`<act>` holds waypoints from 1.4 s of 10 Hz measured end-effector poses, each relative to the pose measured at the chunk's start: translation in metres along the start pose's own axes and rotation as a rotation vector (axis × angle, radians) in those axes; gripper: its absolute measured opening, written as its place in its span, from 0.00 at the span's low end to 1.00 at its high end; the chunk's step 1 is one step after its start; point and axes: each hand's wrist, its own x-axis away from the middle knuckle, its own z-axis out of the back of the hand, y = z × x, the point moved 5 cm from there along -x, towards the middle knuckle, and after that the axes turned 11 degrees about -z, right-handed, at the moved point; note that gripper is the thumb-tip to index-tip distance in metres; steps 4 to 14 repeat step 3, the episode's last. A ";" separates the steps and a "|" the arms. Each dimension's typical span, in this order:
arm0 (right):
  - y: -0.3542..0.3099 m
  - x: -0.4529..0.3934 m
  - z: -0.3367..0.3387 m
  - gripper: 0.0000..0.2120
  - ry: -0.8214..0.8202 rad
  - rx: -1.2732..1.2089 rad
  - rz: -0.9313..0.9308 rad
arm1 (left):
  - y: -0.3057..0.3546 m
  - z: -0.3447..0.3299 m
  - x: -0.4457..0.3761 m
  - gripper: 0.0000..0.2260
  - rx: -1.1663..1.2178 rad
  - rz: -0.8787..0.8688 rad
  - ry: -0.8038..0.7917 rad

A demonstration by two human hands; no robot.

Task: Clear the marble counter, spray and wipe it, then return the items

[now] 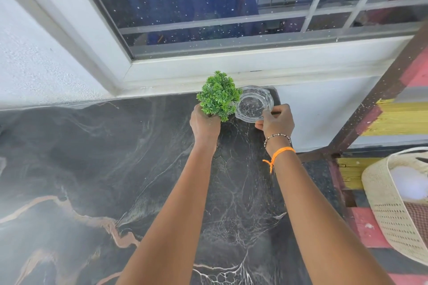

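Left hand [204, 124]: fingers curled round the base of the small green plant [218, 95], gripping it at the far right corner of the black marble counter [92, 157]. Right hand [276, 121]: fingers pinched on the near rim of the clear glass dish [254, 103]. The dish sits at 3 o'clock from the plant, its rim touching the foliage, just below the window sill [254, 65]. A woven basket [393, 210] lies well apart at 4 o'clock, off the counter.
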 end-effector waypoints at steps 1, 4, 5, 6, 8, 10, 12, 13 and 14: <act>-0.001 0.002 0.003 0.04 -0.034 -0.055 -0.022 | -0.002 0.000 0.001 0.10 -0.006 0.003 -0.014; 0.012 0.032 0.008 0.05 -0.173 -0.217 -0.143 | -0.009 0.016 0.023 0.17 0.118 0.007 0.006; 0.012 0.032 0.008 0.05 -0.173 -0.217 -0.143 | -0.009 0.016 0.023 0.17 0.118 0.007 0.006; 0.012 0.032 0.008 0.05 -0.173 -0.217 -0.143 | -0.009 0.016 0.023 0.17 0.118 0.007 0.006; 0.012 0.032 0.008 0.05 -0.173 -0.217 -0.143 | -0.009 0.016 0.023 0.17 0.118 0.007 0.006; 0.012 0.032 0.008 0.05 -0.173 -0.217 -0.143 | -0.009 0.016 0.023 0.17 0.118 0.007 0.006; 0.012 0.032 0.008 0.05 -0.173 -0.217 -0.143 | -0.009 0.016 0.023 0.17 0.118 0.007 0.006; 0.012 0.032 0.008 0.05 -0.173 -0.217 -0.143 | -0.009 0.016 0.023 0.17 0.118 0.007 0.006; 0.012 0.032 0.008 0.05 -0.173 -0.217 -0.143 | -0.009 0.016 0.023 0.17 0.118 0.007 0.006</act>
